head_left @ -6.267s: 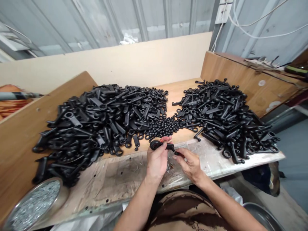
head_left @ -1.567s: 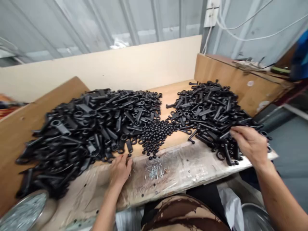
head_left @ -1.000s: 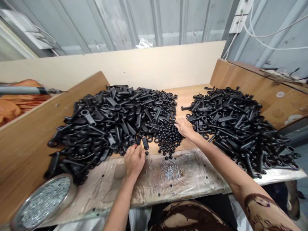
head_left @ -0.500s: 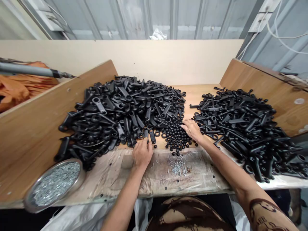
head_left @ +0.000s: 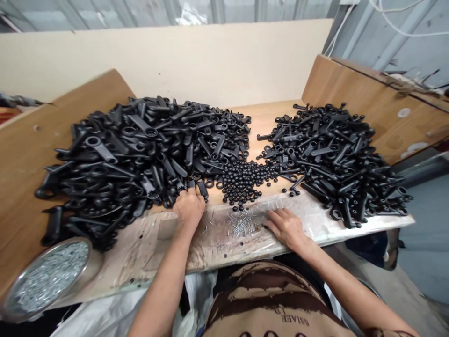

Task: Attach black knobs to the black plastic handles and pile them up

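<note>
My left hand (head_left: 189, 206) is at the front edge of the left heap of black crank handles (head_left: 140, 154), its fingers closed on one black crank handle that is mostly hidden under them. My right hand (head_left: 287, 228) rests low over the plastic-covered front strip, just right of the small loose metal pins (head_left: 244, 225). Its fingers are bent in toward the thumb. A small dark spot shows at the fingertips, too small to name. Behind the pins lies a cluster of small round black knobs (head_left: 242, 180).
More black crank handles with knobs (head_left: 329, 150) are heaped on the right. A metal bowl (head_left: 89, 269) full of pins stands at the front left corner. Wooden side boards (head_left: 354, 100) and a pale back panel (head_left: 217, 65) bound the table.
My right hand has come back from the black knobs toward me, to beside the pins. The knobs now spread wider to the right. My left hand stays at its crank handle; the view has shifted.
</note>
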Demonstrator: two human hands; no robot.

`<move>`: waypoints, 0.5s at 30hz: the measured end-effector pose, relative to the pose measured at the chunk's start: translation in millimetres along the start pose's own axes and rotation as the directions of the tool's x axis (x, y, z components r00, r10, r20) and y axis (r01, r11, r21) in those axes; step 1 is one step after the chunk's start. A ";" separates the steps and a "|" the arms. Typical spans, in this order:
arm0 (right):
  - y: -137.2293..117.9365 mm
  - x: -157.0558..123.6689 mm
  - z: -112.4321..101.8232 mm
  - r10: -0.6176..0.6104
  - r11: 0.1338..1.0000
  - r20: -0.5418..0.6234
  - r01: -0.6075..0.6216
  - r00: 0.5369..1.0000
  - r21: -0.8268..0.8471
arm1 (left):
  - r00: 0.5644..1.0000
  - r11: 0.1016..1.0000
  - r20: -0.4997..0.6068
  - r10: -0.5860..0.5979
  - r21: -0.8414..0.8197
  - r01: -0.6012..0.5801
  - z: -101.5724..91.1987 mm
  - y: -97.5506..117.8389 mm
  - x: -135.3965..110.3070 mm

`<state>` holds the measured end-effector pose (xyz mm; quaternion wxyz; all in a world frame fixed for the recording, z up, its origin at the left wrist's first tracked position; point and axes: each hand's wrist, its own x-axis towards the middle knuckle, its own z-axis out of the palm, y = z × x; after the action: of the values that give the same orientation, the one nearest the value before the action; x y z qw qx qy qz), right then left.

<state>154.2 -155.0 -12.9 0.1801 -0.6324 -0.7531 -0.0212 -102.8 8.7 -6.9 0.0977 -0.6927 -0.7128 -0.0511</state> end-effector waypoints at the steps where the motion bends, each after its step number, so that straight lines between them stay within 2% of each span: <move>1: -5.6 -1.1 1.5 -0.046 0.999 0.012 0.046 0.999 -0.018 | 1.000 1.000 -0.004 0.001 -0.002 -0.001 -0.2 0.0 -0.4; 3: -14.2 -2.1 3.6 -0.136 0.990 0.043 0.137 0.990 -0.036 | 1.000 0.999 0.015 -0.019 -0.037 0.020 -2.5 -0.8 -0.6; 6: -17.4 -5.8 4.1 -0.195 0.980 0.101 0.197 0.976 -0.016 | 0.989 0.981 0.084 -0.125 -0.141 0.136 -9.6 -3.3 0.7; 8: -11.2 -10.3 2.2 -0.175 0.984 0.108 0.170 0.979 0.057 | 0.968 0.951 0.146 -0.203 -0.205 0.230 -14.7 -4.9 2.5; 10: 1.5 -14.3 -1.2 -0.114 0.973 0.086 0.093 0.990 0.213 | 0.946 0.918 0.222 -0.235 -0.270 0.291 -18.4 -6.1 5.2; 12: 19.0 -15.6 -5.8 -0.028 0.901 0.079 -0.009 0.996 0.434 | 0.931 0.886 0.283 -0.233 -0.333 0.323 -20.0 -7.3 9.2; 15: 46.7 -12.4 -14.9 0.088 0.698 0.145 -0.164 0.986 0.697 | 0.922 0.844 0.317 -0.222 -0.412 0.345 -21.0 -10.2 13.2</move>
<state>204.4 -161.2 -11.8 0.3712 -0.5657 -0.6667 0.3125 -111.8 16.8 17.0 -0.1709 -0.5826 -0.7818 -0.1422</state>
